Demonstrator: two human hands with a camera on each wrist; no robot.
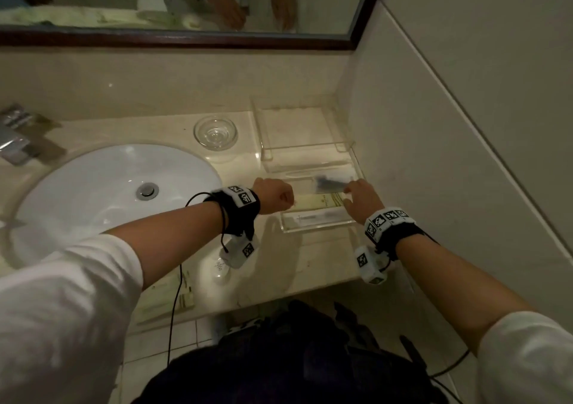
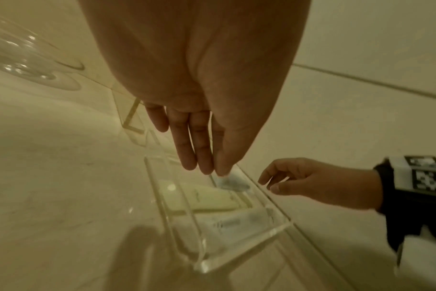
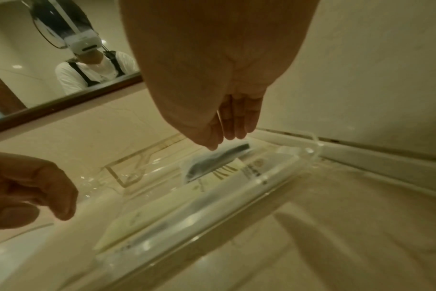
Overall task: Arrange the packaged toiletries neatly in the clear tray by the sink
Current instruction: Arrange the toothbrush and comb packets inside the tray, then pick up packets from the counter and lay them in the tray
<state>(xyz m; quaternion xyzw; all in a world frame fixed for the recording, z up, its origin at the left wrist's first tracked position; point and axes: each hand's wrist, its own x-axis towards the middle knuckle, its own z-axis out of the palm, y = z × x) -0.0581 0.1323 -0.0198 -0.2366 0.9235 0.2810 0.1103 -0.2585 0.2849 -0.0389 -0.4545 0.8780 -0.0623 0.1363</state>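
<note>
The clear stepped tray [image 1: 319, 228] stands on the counter against the right wall. In its lower front tier a cream packet [image 1: 319, 202] and a white packet [image 1: 313, 217] lie side by side. On top of them rests a clear packet with a dark comb-like item [image 1: 330, 183] [image 3: 212, 165]. My right hand [image 1: 356, 197] hovers at that packet's right end, thumb and fingers loosely apart and holding nothing. Whether they touch the packet I cannot tell. My left hand [image 1: 274, 195] hangs over the tray's left end, fingers relaxed and holding nothing.
A glass dish [image 1: 215, 132] sits behind the left hand. The white sink [image 1: 93, 192] and faucet [image 1: 15, 143] are to the left. More packets [image 1: 167, 295] and a small round item [image 1: 220, 267] lie near the counter's front edge. The tiled wall [image 1: 434, 155] borders the tray's right side.
</note>
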